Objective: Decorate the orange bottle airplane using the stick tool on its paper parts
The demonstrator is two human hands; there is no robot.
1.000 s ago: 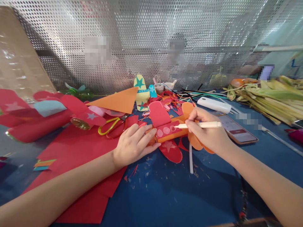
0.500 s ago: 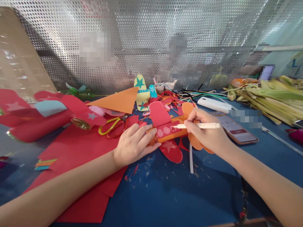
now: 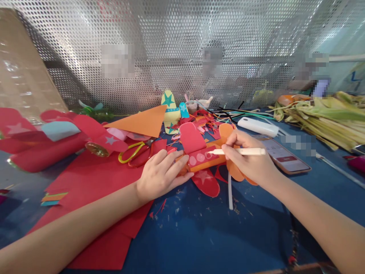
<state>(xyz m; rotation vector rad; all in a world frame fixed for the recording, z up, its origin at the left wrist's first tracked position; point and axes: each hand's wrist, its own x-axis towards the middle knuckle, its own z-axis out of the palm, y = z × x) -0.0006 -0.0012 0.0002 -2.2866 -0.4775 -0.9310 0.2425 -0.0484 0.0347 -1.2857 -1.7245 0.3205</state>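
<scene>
A paper model airplane (image 3: 196,166) with an orange body, red wings and orange tail pieces lies on the blue table. Pale pink circles run along the red strip on its side. My left hand (image 3: 162,171) grips the left end, thumb below and fingers over it, hiding that end. In my right hand (image 3: 242,152) is a white marker pen (image 3: 251,152), pinched between thumb and fingers, its tip at one of the circles. A red wing (image 3: 205,182) with a star points towards me under the body.
Red paper sheets (image 3: 99,190) lie under my left forearm, with yellow-handled scissors (image 3: 131,152) on them. A phone (image 3: 285,154) and a white glue gun (image 3: 258,126) lie at right. Paper scraps (image 3: 203,121) are heaped behind, before a perforated metal panel (image 3: 176,49).
Almost nothing differs. The marker's tip stays at the circles on the strip, and my left hand keeps its hold on the airplane.
</scene>
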